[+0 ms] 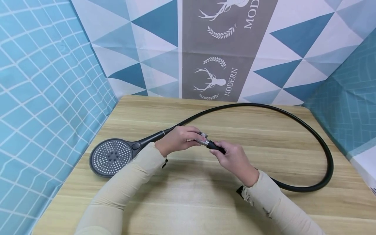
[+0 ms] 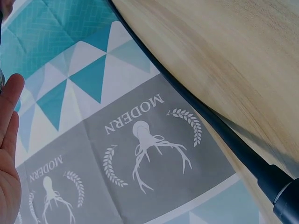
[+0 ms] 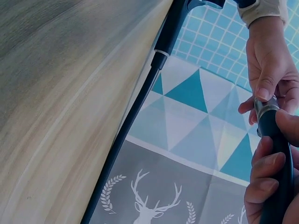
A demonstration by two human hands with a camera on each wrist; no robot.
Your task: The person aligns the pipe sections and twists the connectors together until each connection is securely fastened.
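A dark grey shower head (image 1: 111, 157) lies face up at the left of the wooden table, its handle joined to a long black hose (image 1: 255, 104). In the head view my left hand (image 1: 180, 139) pinches a small silver metal fitting (image 1: 202, 140) at the hose's other end. My right hand (image 1: 234, 157) grips the black sleeve (image 1: 213, 147) just behind that fitting. Seen from the right wrist, the left thumb lies on the silver fitting (image 3: 266, 106), while the right fingers (image 3: 264, 186) wrap round the black sleeve. The left fingers partly hide the fitting.
The hose loops across the back and right of the wooden table (image 1: 182, 209), passing behind the right forearm. Blue tile-patterned sheeting (image 1: 44, 81) rises on the left, and a triangle-and-deer backdrop (image 1: 158, 78) stands behind. Teal sheeting (image 1: 346, 94) borders the right.
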